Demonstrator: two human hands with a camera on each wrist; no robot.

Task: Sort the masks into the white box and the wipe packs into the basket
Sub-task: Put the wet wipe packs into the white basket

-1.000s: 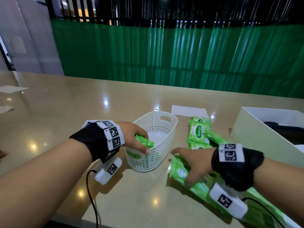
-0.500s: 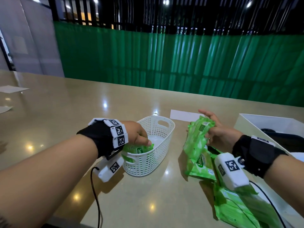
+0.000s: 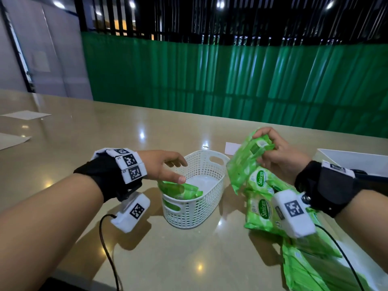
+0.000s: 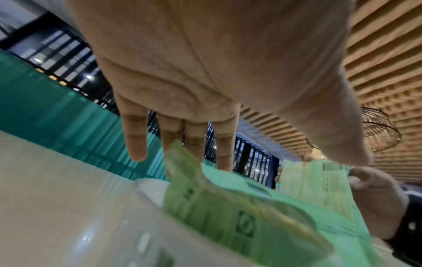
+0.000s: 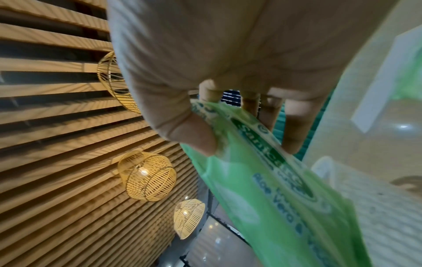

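Observation:
A white slotted basket (image 3: 212, 196) stands on the table between my hands. One green wipe pack (image 3: 180, 189) lies inside its near end. My left hand (image 3: 168, 168) hovers over that end with its fingers (image 4: 134, 140) spread straight, holding nothing; the pack (image 4: 239, 215) shows just below them. My right hand (image 3: 275, 152) is raised to the right of the basket and pinches the top of another green wipe pack (image 3: 245, 162), which hangs down; thumb and fingers (image 5: 191, 137) clamp its edge (image 5: 262, 173). Only a corner of the white box (image 3: 352, 162) shows at the right edge.
Several more green wipe packs (image 3: 262, 206) lie in a pile to the right of the basket, running toward the table's near edge (image 3: 304, 269). Paper sheets lie behind the basket (image 3: 232, 148) and at the far left (image 3: 25, 114). A green curtain closes the far side.
My left hand has let go of its pack into the basket and opened above it. My right hand picked a pack off the pile and lifted it higher.

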